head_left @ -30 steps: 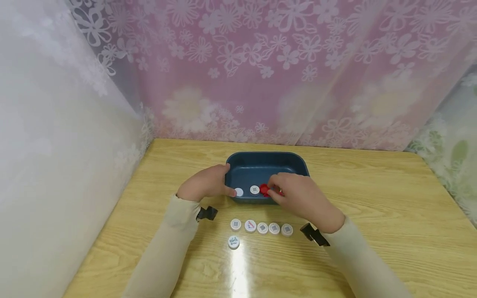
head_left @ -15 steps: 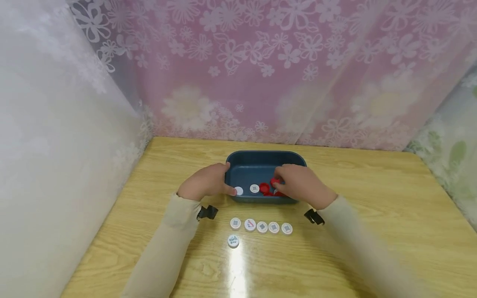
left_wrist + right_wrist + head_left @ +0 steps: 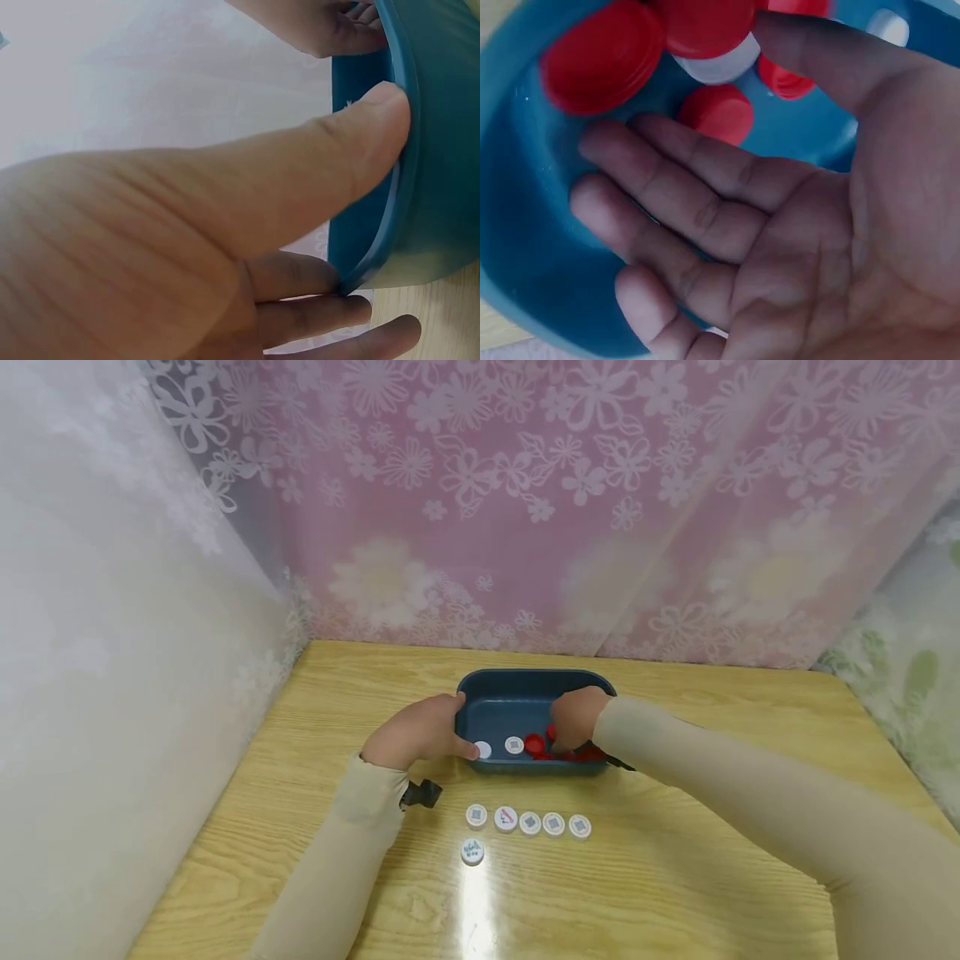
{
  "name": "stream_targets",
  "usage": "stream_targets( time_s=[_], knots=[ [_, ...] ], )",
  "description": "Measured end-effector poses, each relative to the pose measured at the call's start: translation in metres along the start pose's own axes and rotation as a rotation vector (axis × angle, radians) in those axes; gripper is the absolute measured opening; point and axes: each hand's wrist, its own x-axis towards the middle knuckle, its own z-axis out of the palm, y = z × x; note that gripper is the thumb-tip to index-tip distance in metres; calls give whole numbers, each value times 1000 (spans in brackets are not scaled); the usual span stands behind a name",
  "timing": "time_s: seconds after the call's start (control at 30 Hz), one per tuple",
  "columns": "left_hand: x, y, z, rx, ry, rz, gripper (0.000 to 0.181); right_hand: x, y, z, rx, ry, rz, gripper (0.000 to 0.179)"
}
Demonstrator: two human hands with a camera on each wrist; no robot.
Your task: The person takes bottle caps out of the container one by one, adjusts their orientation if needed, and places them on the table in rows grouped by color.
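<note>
My left hand (image 3: 416,731) grips the left end of a dark blue plastic tub (image 3: 525,768). In the left wrist view its thumb (image 3: 367,135) lies over the rim, with the other fingers spread around the corner. A plain white cap (image 3: 484,749) sits inside close to that thumb. Inside the tub's right side is my right hand (image 3: 579,718). The right wrist view shows its palm and relaxed fingers (image 3: 682,187), with the thumb against a red bottle cap (image 3: 709,26). More red caps (image 3: 604,56) lie around it, and a white cap (image 3: 720,64) is partly covered.
A row of several white caps (image 3: 530,823) with printed tops lies in front of the tub. Another white cap (image 3: 472,852) with green writing sits nearer me. Behind the wooden table (image 3: 675,860) hangs a pink floral curtain (image 3: 480,527).
My right hand has turned and reached deeper into the tub, its forearm swinging out to the right. The red caps there have shifted. My left hand keeps its hold on the tub.
</note>
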Motion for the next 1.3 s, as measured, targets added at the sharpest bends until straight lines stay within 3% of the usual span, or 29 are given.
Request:
stream_targets(
  time_s=[0.13, 0.23, 0.5, 0.8, 0.93, 1.1, 1.3],
  knots=[
    [0, 1, -1, 17, 3, 4, 99, 12, 1, 2, -65, -56, -22, 30],
    [0, 3, -1, 25, 3, 8, 99, 16, 5, 3, -56, -66, -47, 23],
    [0, 5, -1, 30, 10, 8, 99, 10, 12, 0, -6, 5, -35, 31],
    [1, 3, 0, 19, 14, 4, 99, 13, 14, -5, 12, 87, -99, 20],
    [1, 2, 1, 24, 7, -6, 100, 6, 14, -16, 68, 172, -122, 17],
    [0, 1, 1, 17, 7, -2, 100, -10, 6, -23, 185, 333, -178, 35],
    [-1, 0, 0, 28, 6, -2, 98, -36, -11, -11, 344, 559, -287, 23]
  ],
)
